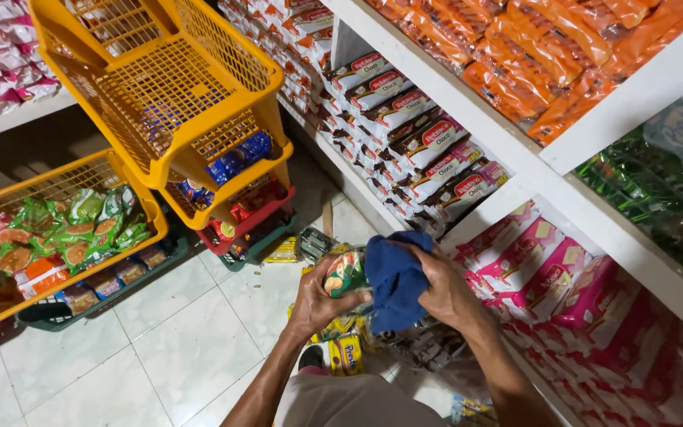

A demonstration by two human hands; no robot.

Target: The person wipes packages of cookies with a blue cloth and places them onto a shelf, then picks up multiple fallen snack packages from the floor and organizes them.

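L hand (319, 299) grips a green snack pack (346, 273) from below, tilted up so its face is open to the blue cloth (395, 277), which R hand (446, 291) clenches and presses on it. Pink packs (547, 277) just R of hands; yellow baskets (160, 95) up-left.

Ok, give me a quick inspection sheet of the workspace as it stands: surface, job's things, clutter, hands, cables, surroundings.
Surface: white tiled floor, no table.
Job's things: green snack packet in left hand; blue cloth pressed against it by right hand.
Clutter: loose yellow packets on the floor below the hands.
Hands: left fingers closed on the packet; right fingers closed on the cloth.
Cables: nothing seen.
Surroundings: stacked yellow baskets with snacks on the left; white shelves of pink, brown and orange packs on the right.
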